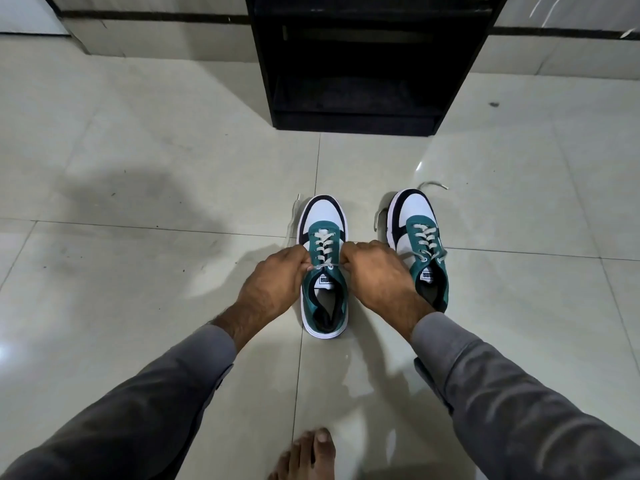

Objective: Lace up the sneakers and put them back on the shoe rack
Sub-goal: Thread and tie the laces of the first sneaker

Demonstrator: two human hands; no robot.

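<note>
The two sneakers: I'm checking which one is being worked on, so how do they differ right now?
The left sneaker has both hands at its top eyelets, left hand and right hand each pinching lace; the right sneaker lies untouched. The left points straight at the shoe rack; the right is angled. Both are teal, white and dark, laced, with loose lace ends on the floor.

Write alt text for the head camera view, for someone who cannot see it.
A person's left hand and right hand pinch the white lace near the top eyelets of the left sneaker, a teal, white and black shoe on a pale tiled floor. Its mate, the right sneaker, stands beside it with loose lace ends, before a black shoe rack.
</note>
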